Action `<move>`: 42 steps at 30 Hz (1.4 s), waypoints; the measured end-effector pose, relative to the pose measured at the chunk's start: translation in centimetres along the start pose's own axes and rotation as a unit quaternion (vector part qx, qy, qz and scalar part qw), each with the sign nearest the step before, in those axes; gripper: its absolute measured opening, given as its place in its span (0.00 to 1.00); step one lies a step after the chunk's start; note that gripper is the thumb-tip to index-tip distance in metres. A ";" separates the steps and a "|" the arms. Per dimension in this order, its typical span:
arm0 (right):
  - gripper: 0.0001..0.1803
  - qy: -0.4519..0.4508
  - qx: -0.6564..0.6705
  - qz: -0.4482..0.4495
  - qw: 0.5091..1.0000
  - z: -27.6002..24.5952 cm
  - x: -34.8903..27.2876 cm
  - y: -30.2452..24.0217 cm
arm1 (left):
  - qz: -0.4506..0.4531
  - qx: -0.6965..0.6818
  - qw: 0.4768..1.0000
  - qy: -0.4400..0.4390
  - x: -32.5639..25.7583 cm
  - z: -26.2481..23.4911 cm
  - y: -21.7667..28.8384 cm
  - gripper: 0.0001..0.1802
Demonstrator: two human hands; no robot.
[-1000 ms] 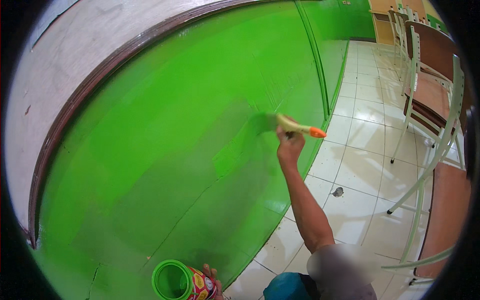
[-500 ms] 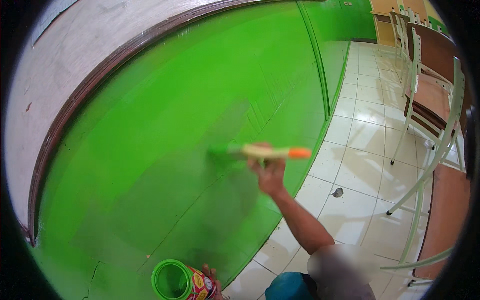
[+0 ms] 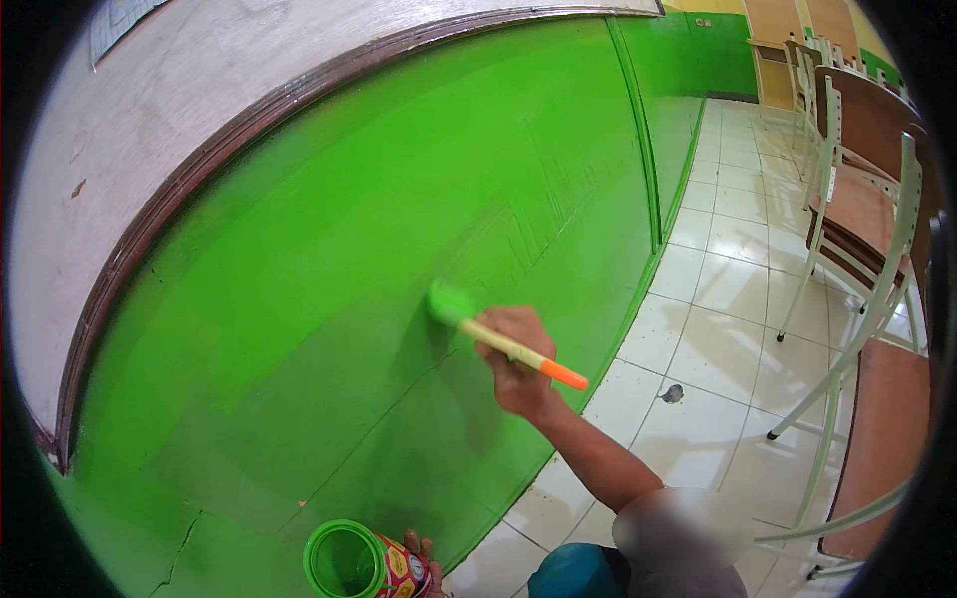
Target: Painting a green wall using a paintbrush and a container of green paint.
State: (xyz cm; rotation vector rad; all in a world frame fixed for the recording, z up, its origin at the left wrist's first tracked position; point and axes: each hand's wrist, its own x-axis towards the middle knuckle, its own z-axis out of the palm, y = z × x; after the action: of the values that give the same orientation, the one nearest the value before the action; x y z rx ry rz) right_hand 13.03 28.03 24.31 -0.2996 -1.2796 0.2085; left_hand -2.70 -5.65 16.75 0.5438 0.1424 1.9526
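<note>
Painting the green wall point(image 3: 329, 249) seems underway: right hand point(image 3: 518, 378) gripping the brush point(image 3: 510, 346), bristles point(image 3: 448, 302) toward ten o'clock, left hand point(image 3: 427, 550) clasping the can point(image 3: 396, 568) at seven o'clock, the next stroke likely calling for even pressure

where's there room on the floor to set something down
Widest bare patch: the white tiles between the green wall and the chairs, beyond the dark blotch. Crowded: the right side, around those chairs; lower centre, where the left hand holds the can near teal cloth; mid-wall, where the right hand holds the brush.
</note>
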 end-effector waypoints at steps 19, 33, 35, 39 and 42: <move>0.14 0.111 -0.063 0.109 0.986 -2.4 0.6 5.0 | 0.001 0.033 0.999 0.017 -0.7 0.2 1.0 0.56; 0.14 0.124 -0.112 -0.001 0.986 -2.7 3.6 6.6 | -0.015 0.026 0.999 0.042 -0.9 1.1 1.5 0.57; 0.15 0.094 -0.045 0.060 0.993 -2.9 2.5 5.0 | -0.003 0.041 0.997 0.059 -0.8 1.6 1.2 0.57; 0.15 0.200 0.043 0.241 0.949 -4.2 4.6 6.8 | 0.014 -0.015 1.000 0.005 -0.6 0.1 1.3 0.56; 0.16 0.285 -0.030 0.244 0.926 -6.2 7.3 10.2 | 0.000 -0.007 1.000 -0.013 -0.3 0.4 1.3 0.56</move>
State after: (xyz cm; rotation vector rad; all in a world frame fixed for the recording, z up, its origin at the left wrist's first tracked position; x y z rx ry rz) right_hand 21.17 39.30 25.93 -0.6804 -0.6171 0.4692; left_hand -3.50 -6.49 17.44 0.5588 0.1126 1.9442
